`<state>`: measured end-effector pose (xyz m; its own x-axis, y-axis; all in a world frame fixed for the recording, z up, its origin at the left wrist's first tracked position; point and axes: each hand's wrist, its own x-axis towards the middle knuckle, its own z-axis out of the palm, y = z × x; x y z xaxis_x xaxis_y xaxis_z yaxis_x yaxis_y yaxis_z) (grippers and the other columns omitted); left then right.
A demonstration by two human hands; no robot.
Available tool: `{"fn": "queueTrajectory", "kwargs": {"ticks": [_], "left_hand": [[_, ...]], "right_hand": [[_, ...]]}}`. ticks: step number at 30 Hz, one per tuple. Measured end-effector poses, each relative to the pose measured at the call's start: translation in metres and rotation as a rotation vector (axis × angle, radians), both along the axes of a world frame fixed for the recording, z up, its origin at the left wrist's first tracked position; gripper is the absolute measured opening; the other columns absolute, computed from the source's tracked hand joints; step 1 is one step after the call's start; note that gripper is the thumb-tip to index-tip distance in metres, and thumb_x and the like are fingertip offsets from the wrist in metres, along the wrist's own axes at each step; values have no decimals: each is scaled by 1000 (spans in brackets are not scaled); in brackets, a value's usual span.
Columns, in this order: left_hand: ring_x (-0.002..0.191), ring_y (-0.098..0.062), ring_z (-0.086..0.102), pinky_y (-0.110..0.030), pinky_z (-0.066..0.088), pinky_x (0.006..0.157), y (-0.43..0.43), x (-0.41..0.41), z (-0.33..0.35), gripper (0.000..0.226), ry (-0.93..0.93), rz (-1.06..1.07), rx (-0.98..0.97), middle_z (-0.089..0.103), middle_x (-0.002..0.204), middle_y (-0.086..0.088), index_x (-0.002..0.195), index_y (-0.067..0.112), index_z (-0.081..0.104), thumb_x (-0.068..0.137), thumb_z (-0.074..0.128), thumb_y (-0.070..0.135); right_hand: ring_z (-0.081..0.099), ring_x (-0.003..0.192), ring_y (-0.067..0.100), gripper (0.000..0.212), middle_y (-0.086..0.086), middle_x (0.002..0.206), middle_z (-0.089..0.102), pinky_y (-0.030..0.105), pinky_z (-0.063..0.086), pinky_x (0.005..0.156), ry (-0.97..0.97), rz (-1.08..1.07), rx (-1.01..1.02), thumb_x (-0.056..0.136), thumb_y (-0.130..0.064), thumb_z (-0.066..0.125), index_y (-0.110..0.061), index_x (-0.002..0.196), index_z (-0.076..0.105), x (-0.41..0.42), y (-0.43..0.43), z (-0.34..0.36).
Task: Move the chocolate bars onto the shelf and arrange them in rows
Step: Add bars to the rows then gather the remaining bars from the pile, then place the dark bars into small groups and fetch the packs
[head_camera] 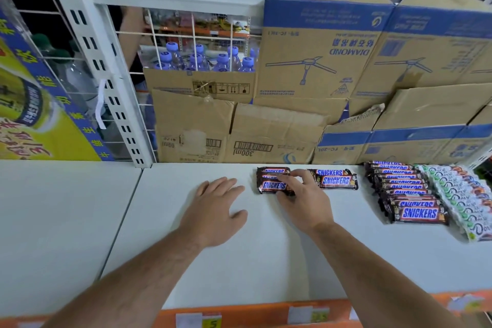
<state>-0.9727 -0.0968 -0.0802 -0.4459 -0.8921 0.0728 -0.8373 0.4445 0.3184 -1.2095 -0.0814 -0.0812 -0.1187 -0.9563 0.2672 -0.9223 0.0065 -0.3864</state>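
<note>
On the white shelf (239,261) lie brown Snickers bars in groups. My right hand (303,197) grips a small group of Snickers bars (270,181) at the back middle, with fingers over their right ends. Just to the right sit two more Snickers bars (335,180), apart from my hand. A long row of Snickers bars (407,194) runs front to back at the right. My left hand (218,208) rests flat on the bare shelf, fingers spread, a short gap left of the gripped bars.
White and green wrapped bars (463,194) line the far right. Cardboard boxes (319,61) stand behind the shelf; one holds purple-capped bottles (202,58). A white slotted upright (106,82) and a yellow poster (29,104) stand at left. An orange price strip (253,314) edges the front.
</note>
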Motion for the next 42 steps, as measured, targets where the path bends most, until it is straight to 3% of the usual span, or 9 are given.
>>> {"fn": "queueTrajectory", "kwargs": {"ticks": [8, 17, 20, 23, 30, 35, 42], "left_hand": [[145, -4, 8, -34, 2, 119, -2, -1, -2, 68, 0, 8, -19, 22, 157, 17, 145, 37, 35, 81, 28, 59], [145, -3, 7, -34, 0, 119, -1, -1, 4, 60, -4, 25, 58, 20, 157, 17, 145, 37, 34, 88, 44, 53], [147, -4, 0, -35, -2, 120, 2, -3, 14, 61, -45, 16, 158, 11, 160, 14, 149, 37, 27, 92, 42, 53], [148, -8, -2, -43, 0, 120, 13, -3, 27, 68, -168, 40, 238, 4, 162, 12, 151, 39, 18, 90, 40, 60], [145, -16, 17, -44, 9, 119, 71, 23, 46, 72, -161, 195, 172, 23, 158, 3, 150, 35, 25, 87, 46, 63], [133, -18, 35, -39, 26, 112, 118, 66, 56, 64, -112, 333, 49, 42, 144, 3, 143, 33, 38, 85, 51, 58], [131, -18, 37, -39, 28, 110, 159, 149, 69, 63, -66, 519, 21, 43, 141, 4, 140, 33, 39, 83, 51, 57]], "right_hand": [[64, 88, 20, 45, -12, 126, 50, 31, 53, 68, 13, -36, -8, 80, -36, 62, -37, 125, 57, 5, 3, 3], [59, 103, 21, 64, -5, 131, 44, 31, 48, 81, -101, -26, 29, 74, -32, 65, -24, 134, 45, 8, 14, 14], [59, 105, 20, 61, -5, 136, 40, 30, 46, 83, -149, -23, 102, 77, -32, 63, -24, 134, 44, 9, 29, 22], [59, 109, 20, 55, -6, 134, 45, 29, 46, 87, -43, 57, 229, 81, -40, 60, -23, 132, 49, 9, 50, 32], [60, 104, 21, 43, -1, 120, 56, 35, 50, 87, 195, 278, 272, 87, -50, 49, -24, 120, 57, 36, 85, 52], [55, 113, 22, 45, -1, 126, 52, 36, 47, 94, 163, 431, 281, 87, -45, 50, -24, 127, 53, 88, 102, 66], [50, 119, 17, 53, -5, 133, 46, 35, 43, 99, 164, 589, 247, 84, -43, 53, -28, 133, 46, 176, 112, 72]]}}
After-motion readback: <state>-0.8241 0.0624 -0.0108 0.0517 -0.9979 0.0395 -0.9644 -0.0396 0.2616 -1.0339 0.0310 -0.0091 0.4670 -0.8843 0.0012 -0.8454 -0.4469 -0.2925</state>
